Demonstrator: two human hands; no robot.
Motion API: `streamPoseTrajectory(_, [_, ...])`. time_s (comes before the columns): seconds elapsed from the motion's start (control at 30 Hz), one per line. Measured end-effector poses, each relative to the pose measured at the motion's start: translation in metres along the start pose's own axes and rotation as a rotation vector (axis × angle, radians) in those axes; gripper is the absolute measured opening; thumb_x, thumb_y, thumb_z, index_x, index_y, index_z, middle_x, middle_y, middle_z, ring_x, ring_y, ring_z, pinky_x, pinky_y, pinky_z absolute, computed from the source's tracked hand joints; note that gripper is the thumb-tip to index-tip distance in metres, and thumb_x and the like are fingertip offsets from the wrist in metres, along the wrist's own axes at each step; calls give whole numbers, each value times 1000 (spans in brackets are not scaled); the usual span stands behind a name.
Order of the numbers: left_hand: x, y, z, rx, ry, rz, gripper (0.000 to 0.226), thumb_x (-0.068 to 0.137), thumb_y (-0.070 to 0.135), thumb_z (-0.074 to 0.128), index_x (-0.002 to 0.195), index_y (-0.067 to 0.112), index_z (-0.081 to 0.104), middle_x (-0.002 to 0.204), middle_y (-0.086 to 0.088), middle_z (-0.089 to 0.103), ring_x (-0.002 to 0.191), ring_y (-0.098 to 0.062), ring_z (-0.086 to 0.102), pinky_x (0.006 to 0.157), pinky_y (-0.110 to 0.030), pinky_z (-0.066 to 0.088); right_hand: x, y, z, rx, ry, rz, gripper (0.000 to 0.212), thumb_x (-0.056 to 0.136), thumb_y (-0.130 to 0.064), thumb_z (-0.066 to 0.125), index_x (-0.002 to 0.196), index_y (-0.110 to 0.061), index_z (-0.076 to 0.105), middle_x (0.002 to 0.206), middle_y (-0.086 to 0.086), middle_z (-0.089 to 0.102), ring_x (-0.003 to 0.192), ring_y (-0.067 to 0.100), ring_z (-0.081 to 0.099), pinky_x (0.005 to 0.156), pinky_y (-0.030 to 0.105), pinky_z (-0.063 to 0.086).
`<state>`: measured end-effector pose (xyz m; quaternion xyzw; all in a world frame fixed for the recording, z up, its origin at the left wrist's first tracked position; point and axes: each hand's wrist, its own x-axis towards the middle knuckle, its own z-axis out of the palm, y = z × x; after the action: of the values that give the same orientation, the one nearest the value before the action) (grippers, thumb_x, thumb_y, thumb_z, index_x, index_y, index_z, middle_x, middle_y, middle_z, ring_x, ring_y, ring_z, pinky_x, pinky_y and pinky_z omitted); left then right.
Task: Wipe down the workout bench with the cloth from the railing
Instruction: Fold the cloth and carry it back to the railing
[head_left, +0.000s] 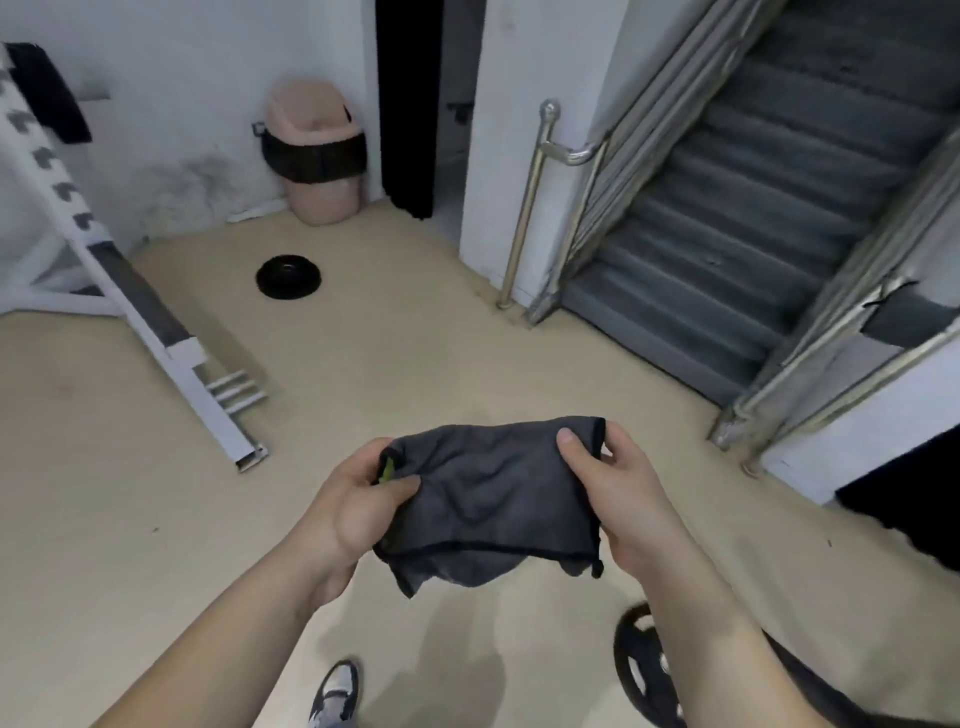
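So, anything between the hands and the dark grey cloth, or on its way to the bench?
Nothing: left hand and right hand both grip the dark grey cloth. The bench is not clearly in view, so that path cannot be judged.

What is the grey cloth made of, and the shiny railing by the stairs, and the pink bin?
The cloth looks like soft, matte fabric, maybe microfibre: it sags and wrinkles where it is held, with a stitched dark edge. The railing looks like polished metal, probably steel: silvery with bright glints. The pink bin seems to be smooth plastic: even colour, rounded shape.
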<state>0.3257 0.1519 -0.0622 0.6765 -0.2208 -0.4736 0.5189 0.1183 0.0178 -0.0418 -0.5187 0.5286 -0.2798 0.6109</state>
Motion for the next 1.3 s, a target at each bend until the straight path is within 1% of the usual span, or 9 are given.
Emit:
streamPoseTrajectory(0.07, [46,24,3,-26,-63,-40,22,94,9,60,103,24,73,104,-8,78,102,-34,73,80,-47,58,25,-13,1,55,80,27,19,94,-37,72,106,-23,68,102,3,79,92,27,77,73,52,59])
streamPoseTrajectory(0.17, [105,60,20,-40,-191,-90,16,94,13,65,106,20,73,102,-6,79,96,-28,75,71,-38,58,56,-30,1,206,199,76,23,94,-28,74,112,-14,69,105,7,80,98,26,77,80,43,63])
streamPoseTrajectory(0.4, [198,117,118,10,-474,-145,27,86,13,78,110,22,69,100,-6,79,91,-28,77,64,-38,59,113,-61,-33,413,359,113,33,93,-23,75,121,-7,66,113,13,78,106,30,75,98,57,56])
streamPoseTrajectory(0.53, [234,141,202,146,-672,-115,28,87,8,74,107,28,71,99,-9,78,90,-27,77,77,-47,63,156,-73,-70,429,434,102,31,93,-23,76,118,-8,66,111,14,77,104,31,75,96,59,57])
streamPoseTrajectory(0.67, [281,164,281,249,-761,-66,28,91,9,66,102,33,73,89,-3,77,69,-16,71,44,-25,48,216,-82,-125,439,468,86,30,93,-24,76,115,-6,65,110,18,77,103,34,75,93,57,59])
streamPoseTrajectory(0.73, [310,177,321,269,-760,-58,27,93,8,63,101,31,75,86,-4,76,62,-14,68,41,-19,42,253,-89,-156,432,460,90,29,93,-24,76,114,-7,66,109,18,77,102,35,75,93,57,59])
streamPoseTrajectory(1.0, [423,235,460,287,-763,-41,23,94,7,63,102,25,74,97,-10,79,87,-28,77,61,-36,59,388,-135,-266,507,508,76,28,93,-25,75,116,-11,68,109,11,79,102,28,76,95,61,57])
streamPoseTrajectory(1.1, [472,257,513,292,-782,-37,16,95,12,67,106,22,72,97,-9,80,90,-29,77,84,-50,62,438,-150,-310,553,557,73,27,94,-26,74,117,-12,69,108,10,79,99,26,77,95,61,57])
streamPoseTrajectory(1.3, [593,299,633,330,-822,-12,10,96,19,68,102,24,74,94,-4,80,92,-25,77,85,-44,62,543,-173,-406,645,759,71,26,95,-26,73,117,-13,69,111,11,78,105,31,74,90,55,61])
